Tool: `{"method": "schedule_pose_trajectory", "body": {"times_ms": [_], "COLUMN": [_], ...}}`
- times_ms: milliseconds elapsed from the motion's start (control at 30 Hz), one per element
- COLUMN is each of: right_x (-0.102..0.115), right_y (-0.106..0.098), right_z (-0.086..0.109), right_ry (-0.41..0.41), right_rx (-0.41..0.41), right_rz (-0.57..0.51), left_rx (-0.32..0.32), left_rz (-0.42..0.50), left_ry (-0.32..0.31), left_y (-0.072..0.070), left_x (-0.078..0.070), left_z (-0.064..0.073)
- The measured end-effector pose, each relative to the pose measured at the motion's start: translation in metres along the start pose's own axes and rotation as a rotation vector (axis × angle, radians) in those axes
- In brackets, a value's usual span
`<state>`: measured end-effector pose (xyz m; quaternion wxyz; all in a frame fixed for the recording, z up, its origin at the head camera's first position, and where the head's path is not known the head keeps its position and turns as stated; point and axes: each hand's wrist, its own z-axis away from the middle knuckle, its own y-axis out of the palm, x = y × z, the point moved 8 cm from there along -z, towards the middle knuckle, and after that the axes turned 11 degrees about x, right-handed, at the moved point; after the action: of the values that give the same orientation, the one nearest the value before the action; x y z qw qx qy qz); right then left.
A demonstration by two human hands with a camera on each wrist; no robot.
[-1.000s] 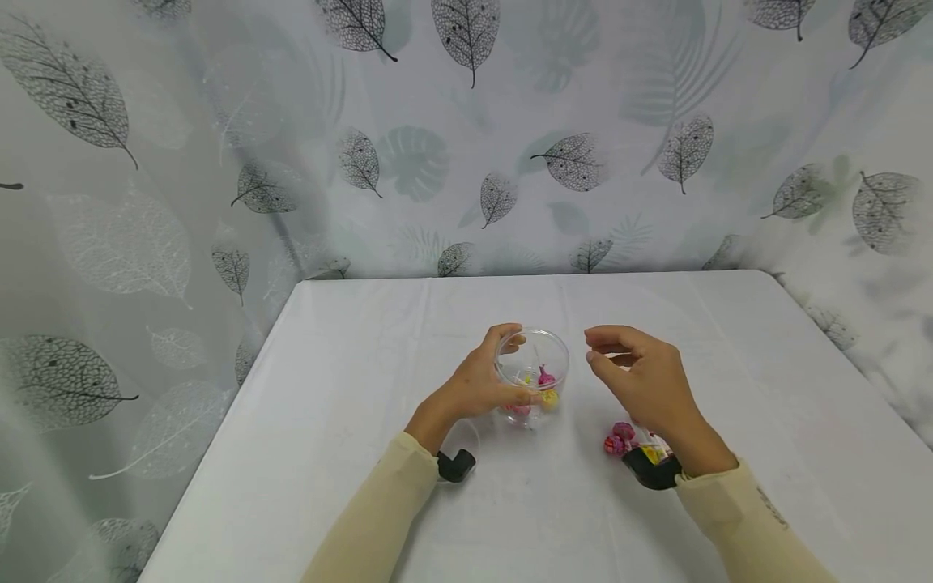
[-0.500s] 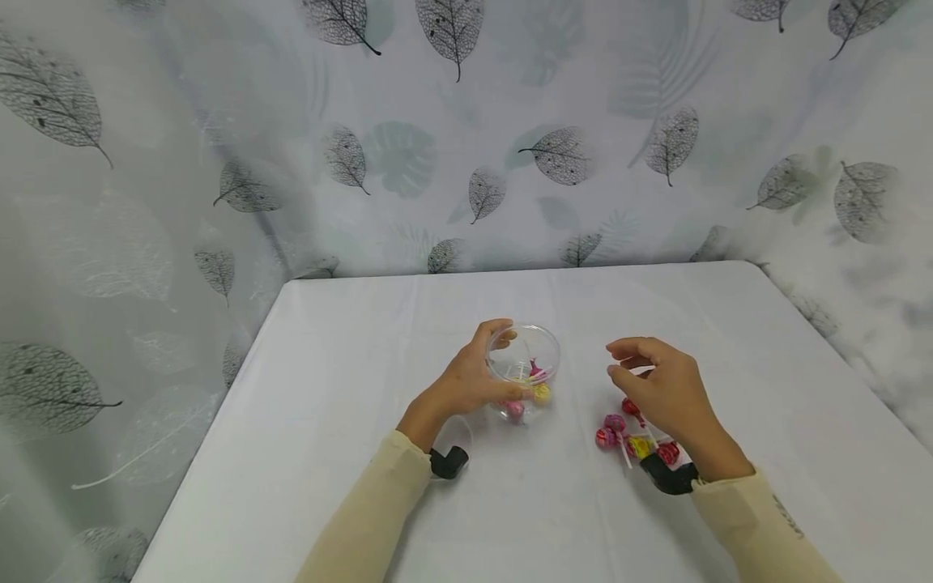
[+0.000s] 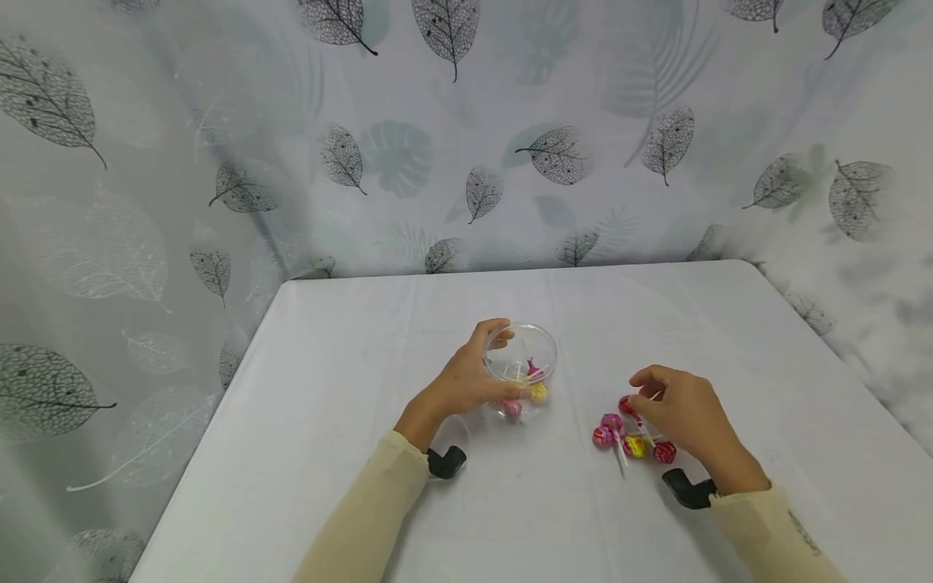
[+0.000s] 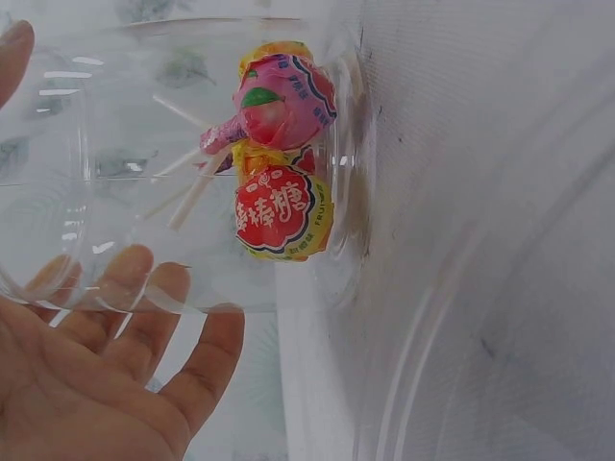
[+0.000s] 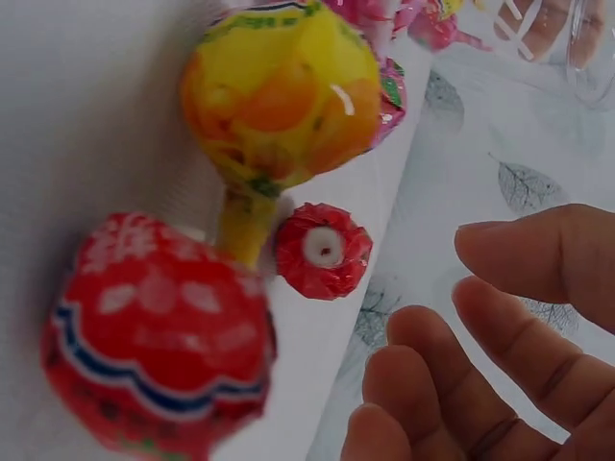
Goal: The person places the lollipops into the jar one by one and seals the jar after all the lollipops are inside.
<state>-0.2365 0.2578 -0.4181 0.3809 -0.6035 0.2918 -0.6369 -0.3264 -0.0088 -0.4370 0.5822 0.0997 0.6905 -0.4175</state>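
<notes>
My left hand (image 3: 466, 380) grips a clear plastic jar (image 3: 519, 352) standing on the table, its fingers and thumb around the side. Inside the jar, near the bottom, lie several wrapped lollipops: a pink one (image 4: 288, 106) and a red-and-yellow one (image 4: 283, 213) show plainly, with white sticks pointing toward the mouth. My right hand (image 3: 685, 409) hovers over a loose pile of lollipops, holding nothing, its fingers loosely bent. Nearest its fingertips is a red lollipop (image 3: 626, 404). Beside that lie a yellow lollipop (image 3: 635, 446), another red lollipop (image 3: 664, 452) and a pink lollipop (image 3: 612, 422).
A clear round lid-like disc (image 3: 457, 433) lies near the left wrist, partly hidden by it. White cloth covers the table (image 3: 364, 364). Leaf-patterned curtains (image 3: 408, 162) hang behind and at both sides. A black wrist mount (image 3: 688, 488) sits under the right wrist.
My right hand has moved away from the jar, rightward and down to the lollipop pile, uncovering more of it. My left hand keeps its grip on the jar. The head view has shifted slightly.
</notes>
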Motion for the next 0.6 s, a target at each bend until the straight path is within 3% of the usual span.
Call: {"method": "schedule_pose_trajectory", "body": {"times_ms": [600], "right_x": [-0.017], "right_y": [0.024], "right_z": [0.000], "right_ry": [0.108], "right_rx": [0.174], "right_rz": [-0.004], "left_rx": [0.000], "left_rz": [-0.005], "left_ry": [0.004], "left_y": [0.000], "left_x": [0.001], "left_z": [0.001]}}
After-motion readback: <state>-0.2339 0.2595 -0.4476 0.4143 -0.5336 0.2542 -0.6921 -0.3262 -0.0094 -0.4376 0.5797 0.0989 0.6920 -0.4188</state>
